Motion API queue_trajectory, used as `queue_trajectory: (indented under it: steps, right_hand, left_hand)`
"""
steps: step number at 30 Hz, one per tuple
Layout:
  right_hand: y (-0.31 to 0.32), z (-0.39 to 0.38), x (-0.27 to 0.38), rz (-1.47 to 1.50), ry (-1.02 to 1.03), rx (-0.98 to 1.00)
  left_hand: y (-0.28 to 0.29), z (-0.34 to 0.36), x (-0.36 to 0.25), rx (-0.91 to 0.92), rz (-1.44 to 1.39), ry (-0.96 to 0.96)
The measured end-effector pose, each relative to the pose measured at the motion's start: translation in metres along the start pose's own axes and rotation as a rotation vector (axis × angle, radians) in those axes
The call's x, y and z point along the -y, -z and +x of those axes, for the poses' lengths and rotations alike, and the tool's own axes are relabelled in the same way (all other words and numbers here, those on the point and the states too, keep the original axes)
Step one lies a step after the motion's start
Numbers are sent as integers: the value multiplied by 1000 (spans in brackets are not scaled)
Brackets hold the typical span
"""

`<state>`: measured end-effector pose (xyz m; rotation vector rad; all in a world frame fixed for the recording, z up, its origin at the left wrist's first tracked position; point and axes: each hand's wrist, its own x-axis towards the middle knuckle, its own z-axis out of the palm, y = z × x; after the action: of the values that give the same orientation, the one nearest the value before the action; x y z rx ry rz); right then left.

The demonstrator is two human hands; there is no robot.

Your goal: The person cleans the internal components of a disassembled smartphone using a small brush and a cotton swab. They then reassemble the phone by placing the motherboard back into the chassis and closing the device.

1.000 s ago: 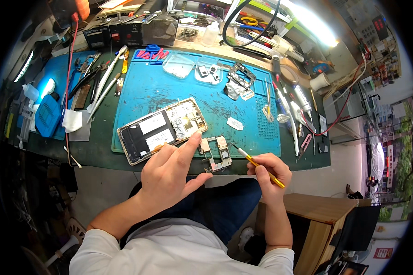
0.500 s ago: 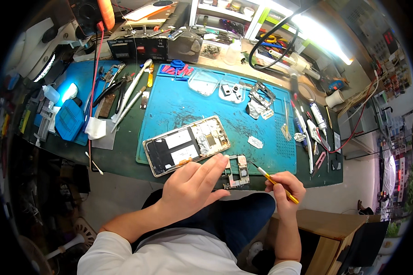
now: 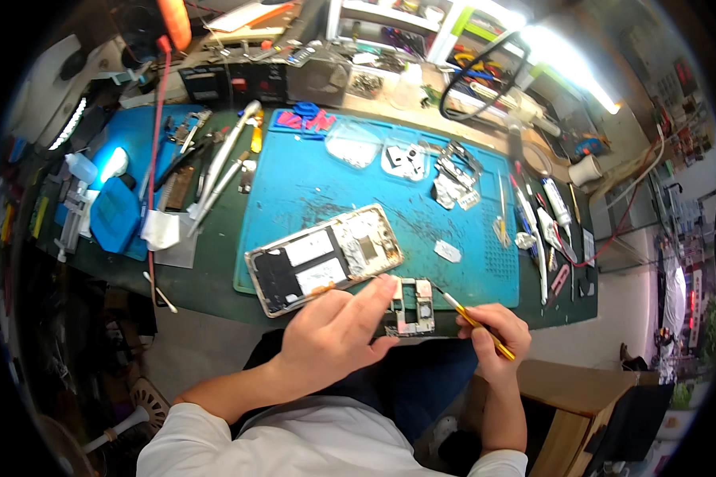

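At the mat's near edge lies a phone circuit board (image 3: 426,306), roughly U-shaped with a gap in its middle. My left hand (image 3: 332,332) is beside it, fingers stretched out, and the fingertips reach the board's upper left corner. The thumb is apart, lower down near the board. My right hand (image 3: 497,332) grips a slim gold-handled tool (image 3: 473,318) with a pale collar and fine dark point. That point is near the board's upper right corner; contact cannot be made out. An opened phone housing (image 3: 306,277) with a black-and-white interior rests left of the board, partly behind my left hand.
A blue work mat (image 3: 294,183) covers the bench. Two clear plastic trays (image 3: 352,145) and loose metal parts (image 3: 456,175) lie toward the back. A foil-like piece (image 3: 447,251) is beyond the board. Pens and tools (image 3: 539,230) line the right; a blue box (image 3: 117,213) sits left.
The view has shifted slightly, with some blur. My left fingertips sit a little lower against the board. The tool stays in my right hand, its point still near the board's upper right.
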<state>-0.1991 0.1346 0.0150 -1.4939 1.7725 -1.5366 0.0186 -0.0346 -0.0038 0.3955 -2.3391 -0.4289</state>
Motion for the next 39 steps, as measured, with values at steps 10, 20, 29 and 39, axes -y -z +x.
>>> queue_trajectory:
  steps: [10,20,29,39]
  right_hand:
    - [1,-4,-2,-100,61,57]
    - [-2,0,-5,-280,260,84]
    - [-1,2,-5,-284,310,80]
    - [0,1,-5,-244,327,53]
  left_hand:
    - [-6,-6,5,-11,-16,-26]
    - [0,-6,2,62,9,-14]
    - [-9,-6,5,-44,-9,-23]
    - [-8,-8,5,-21,-14,-31]
